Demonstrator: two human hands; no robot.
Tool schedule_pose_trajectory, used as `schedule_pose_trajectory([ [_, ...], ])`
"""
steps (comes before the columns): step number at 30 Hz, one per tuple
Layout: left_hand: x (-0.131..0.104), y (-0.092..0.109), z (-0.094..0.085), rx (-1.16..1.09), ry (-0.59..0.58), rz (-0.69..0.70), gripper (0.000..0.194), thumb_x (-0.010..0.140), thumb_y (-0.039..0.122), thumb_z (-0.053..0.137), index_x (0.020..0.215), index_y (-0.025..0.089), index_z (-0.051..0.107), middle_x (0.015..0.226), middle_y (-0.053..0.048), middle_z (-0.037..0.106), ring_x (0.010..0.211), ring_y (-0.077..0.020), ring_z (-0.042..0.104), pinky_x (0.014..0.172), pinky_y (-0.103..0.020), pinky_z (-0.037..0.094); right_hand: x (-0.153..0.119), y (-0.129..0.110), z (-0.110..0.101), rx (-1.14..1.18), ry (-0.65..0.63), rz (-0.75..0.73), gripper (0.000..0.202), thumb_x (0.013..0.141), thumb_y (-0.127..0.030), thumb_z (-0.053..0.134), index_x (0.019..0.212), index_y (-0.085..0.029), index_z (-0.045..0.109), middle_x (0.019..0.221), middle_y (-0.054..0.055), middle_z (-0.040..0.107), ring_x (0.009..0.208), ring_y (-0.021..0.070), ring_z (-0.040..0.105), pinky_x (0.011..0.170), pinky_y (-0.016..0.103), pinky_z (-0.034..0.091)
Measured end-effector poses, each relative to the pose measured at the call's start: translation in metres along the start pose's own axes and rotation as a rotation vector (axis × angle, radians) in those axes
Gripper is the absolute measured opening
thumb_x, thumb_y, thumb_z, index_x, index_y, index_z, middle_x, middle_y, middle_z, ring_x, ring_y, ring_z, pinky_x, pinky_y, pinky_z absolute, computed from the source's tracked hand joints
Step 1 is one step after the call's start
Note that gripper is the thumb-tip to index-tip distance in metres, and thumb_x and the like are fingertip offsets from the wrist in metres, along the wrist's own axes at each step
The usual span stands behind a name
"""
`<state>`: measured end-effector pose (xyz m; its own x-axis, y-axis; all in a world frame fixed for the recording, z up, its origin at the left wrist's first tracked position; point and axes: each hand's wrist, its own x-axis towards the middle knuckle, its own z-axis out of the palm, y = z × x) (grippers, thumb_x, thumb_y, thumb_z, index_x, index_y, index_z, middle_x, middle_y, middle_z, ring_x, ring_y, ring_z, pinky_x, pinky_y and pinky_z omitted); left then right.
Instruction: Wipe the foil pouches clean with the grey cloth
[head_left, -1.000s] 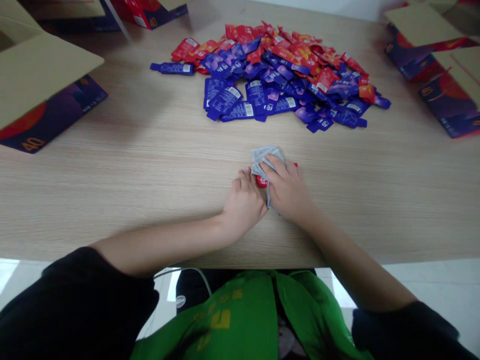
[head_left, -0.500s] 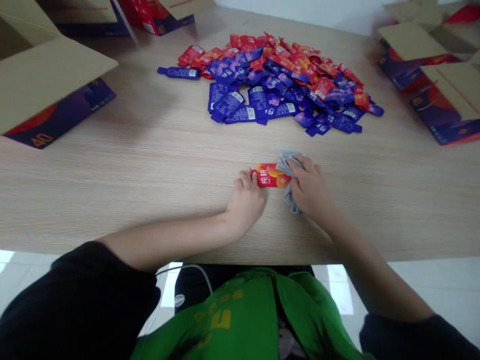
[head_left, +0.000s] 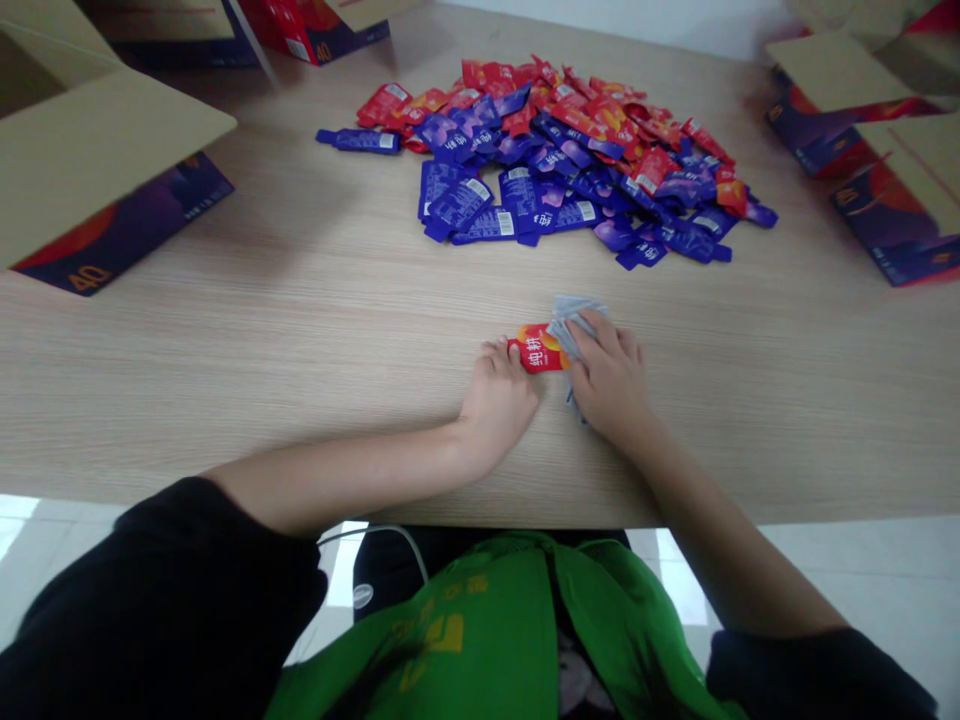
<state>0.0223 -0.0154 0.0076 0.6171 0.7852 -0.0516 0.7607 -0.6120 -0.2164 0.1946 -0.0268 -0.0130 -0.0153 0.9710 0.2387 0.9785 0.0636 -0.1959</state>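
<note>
A red and orange packet [head_left: 538, 350] lies flat on the wooden table [head_left: 225, 370] in front of me. The fingers of my left hand [head_left: 500, 395] are closed on its left end. My right hand [head_left: 611, 375] grips a folded grey cloth [head_left: 576, 312], which is pressed on the packet and covers its right end. Beyond my hands is a heap of blue packets [head_left: 517, 200] and red packets [head_left: 600, 115], the blue ones mostly nearer to me.
An open box [head_left: 124, 230] with a raised cardboard flap stands at the left, with more boxes [head_left: 300, 35] behind it. Further open boxes [head_left: 892, 220] are at the right. The table's front edge runs just before my body.
My right hand and the cloth have slid slightly left along the packet, covering more of it. My left hand still holds the packet's left end.
</note>
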Motion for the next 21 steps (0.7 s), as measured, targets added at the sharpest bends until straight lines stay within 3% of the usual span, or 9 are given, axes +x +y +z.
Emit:
schedule_pose_trajectory([
  [9, 0.002, -0.002, 0.002, 0.016, 0.026, 0.019, 0.047, 0.102, 0.005, 0.039, 0.143, -0.015, 0.053, 0.14, -0.039, 0.057, 0.123, -0.0418, 0.068, 0.091, -0.044, 0.054, 0.005, 0.027, -0.009, 0.085, -0.019, -0.001, 0.051, 0.093, -0.018, 0.041, 0.136, -0.017, 0.068, 0.146, 0.017, 0.06, 0.123, 0.0359, 0.057, 0.102, 0.057, 0.046],
  [13, 0.002, -0.002, 0.001, -0.017, 0.011, 0.011, 0.048, 0.101, 0.005, 0.041, 0.144, -0.015, 0.051, 0.143, -0.041, 0.054, 0.125, -0.043, 0.066, 0.09, -0.045, 0.054, 0.01, 0.009, -0.012, 0.178, 0.047, -0.121, 0.052, 0.094, -0.015, 0.04, 0.138, -0.02, 0.067, 0.148, 0.014, 0.058, 0.127, 0.0321, 0.055, 0.105, 0.052, 0.045],
  [17, 0.002, -0.002, 0.001, -0.064, -0.009, 0.022, 0.047, 0.101, 0.007, 0.041, 0.141, -0.012, 0.058, 0.141, -0.04, 0.057, 0.124, -0.0435, 0.066, 0.088, -0.045, 0.053, 0.005, -0.02, -0.004, 0.121, -0.055, -0.249, 0.05, 0.095, -0.017, 0.045, 0.139, -0.023, 0.067, 0.154, 0.008, 0.055, 0.124, 0.0322, 0.051, 0.105, 0.051, 0.042],
  [21, -0.001, -0.001, 0.002, -0.032, -0.001, -0.024, 0.049, 0.103, 0.007, 0.038, 0.146, -0.012, 0.052, 0.147, -0.037, 0.053, 0.129, -0.0418, 0.063, 0.09, -0.043, 0.054, -0.003, -0.014, 0.0, 0.063, -0.042, -0.17, 0.05, 0.093, -0.016, 0.045, 0.137, -0.023, 0.069, 0.154, 0.007, 0.057, 0.12, 0.0334, 0.052, 0.103, 0.054, 0.042],
])
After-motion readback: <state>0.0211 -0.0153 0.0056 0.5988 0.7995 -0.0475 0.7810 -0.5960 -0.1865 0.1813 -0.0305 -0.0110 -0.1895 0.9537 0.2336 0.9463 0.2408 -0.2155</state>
